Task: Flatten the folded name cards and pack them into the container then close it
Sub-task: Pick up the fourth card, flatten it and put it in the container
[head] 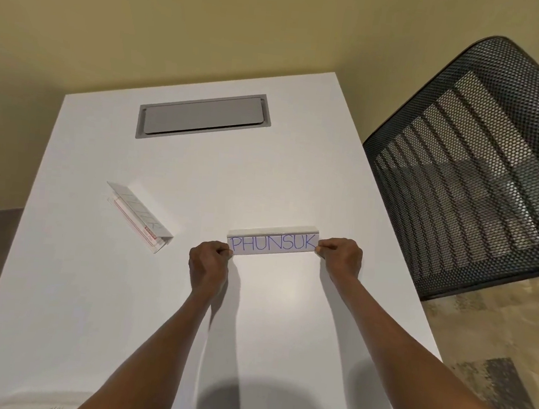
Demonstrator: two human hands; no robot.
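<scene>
While both hands hold one folded card at mid-frame, the work in hand looks like flattening. Left hand [208, 261]: fingers curled, thumb and fingertips pinching the card's left end. Right hand [341, 258]: same pinch on the right end. Nothing else in either hand.

Name card [273, 242]: white, lettered PHUNSUK in blue, standing tent-wise on the table [284, 319], ridge along the top, just right of centre frame. The back flap shows only as a thin strip behind the ridge.

Judgement on doing this well: keep the two pinches level and pull the ends apart evenly, so the crease opens along its whole length, not twisting at one corner. Then lay the card face down and press along the fold; paper this stiff probably springs back otherwise. Grip at the edges only, off the lettering, to avoid smudging.

Outward, centre left of frame: the container [140, 217], a clear long case lying at a slant, well apart from the hands, its lid apparently raised. Contents too faint to read. A flat card should slide in lengthwise.

Upper centre: grey cable hatch [202, 117] set in the table. Right edge: black mesh chair [480, 164].
</scene>
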